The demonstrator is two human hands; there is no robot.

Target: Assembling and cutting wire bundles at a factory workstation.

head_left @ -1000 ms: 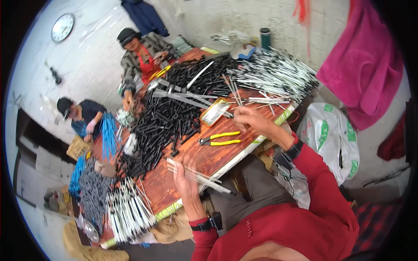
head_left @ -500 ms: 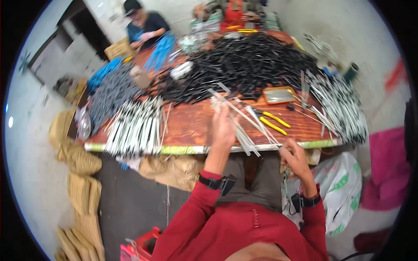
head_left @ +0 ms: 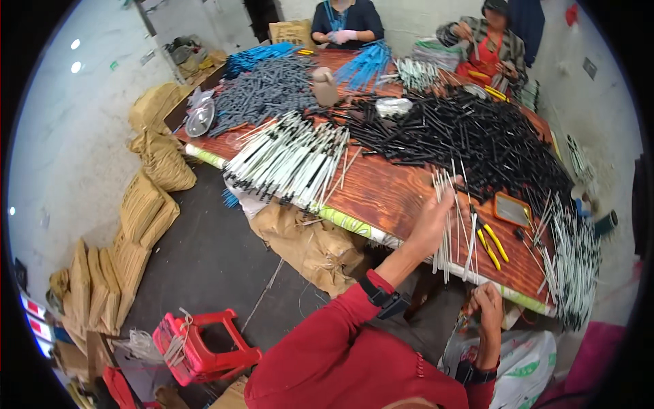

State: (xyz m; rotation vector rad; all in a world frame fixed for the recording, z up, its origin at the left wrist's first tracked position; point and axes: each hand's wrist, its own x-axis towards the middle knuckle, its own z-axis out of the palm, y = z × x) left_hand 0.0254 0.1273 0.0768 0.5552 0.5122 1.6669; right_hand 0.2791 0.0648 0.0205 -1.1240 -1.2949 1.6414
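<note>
Thin white strips, slanted a moment ago, are now pinched nearly upright in the left hand at the desk's edge, seemingly within easier reach of the curled right hand at five o'clock, whose grip cannot be told.

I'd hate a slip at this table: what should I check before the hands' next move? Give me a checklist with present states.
1. Rods held by the left hand: ok, fingers close around a bunch.
2. Rods squared up: not ok, they fan out and their ends are uneven.
3. Right hand empty: cannot tell, its fingers are curled.
4. Pliers laid down: ok, on the table, in neither hand.
5. Rods clear of the pliers: cannot tell, they look very close in this view.
6. Tray resting on the table: ok.
</note>
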